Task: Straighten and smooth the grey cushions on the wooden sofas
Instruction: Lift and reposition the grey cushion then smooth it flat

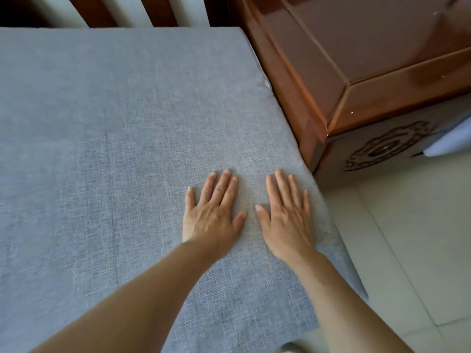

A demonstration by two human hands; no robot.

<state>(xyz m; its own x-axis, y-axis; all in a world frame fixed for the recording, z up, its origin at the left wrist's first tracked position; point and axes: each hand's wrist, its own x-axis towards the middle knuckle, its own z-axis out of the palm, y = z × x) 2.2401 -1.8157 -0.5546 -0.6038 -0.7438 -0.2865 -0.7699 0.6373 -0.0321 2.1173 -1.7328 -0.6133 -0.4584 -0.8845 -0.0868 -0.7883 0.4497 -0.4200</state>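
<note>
A large grey woven cushion (102, 149) fills most of the view and lies flat on the wooden sofa. My left hand (212, 212) presses palm-down on the cushion near its front right part, fingers straight and together. My right hand (288, 215) lies flat beside it, palm down, close to the cushion's right edge. The two thumbs point toward each other with a small gap between them. Both forearms reach in from the bottom of the view.
The sofa's glossy reddish-brown wooden armrest (356, 59) stands right against the cushion's right edge, with a carved ornament (387, 146) on its front. Wooden back slats (155, 8) rise behind the cushion. Pale floor tiles (407, 238) lie at the lower right.
</note>
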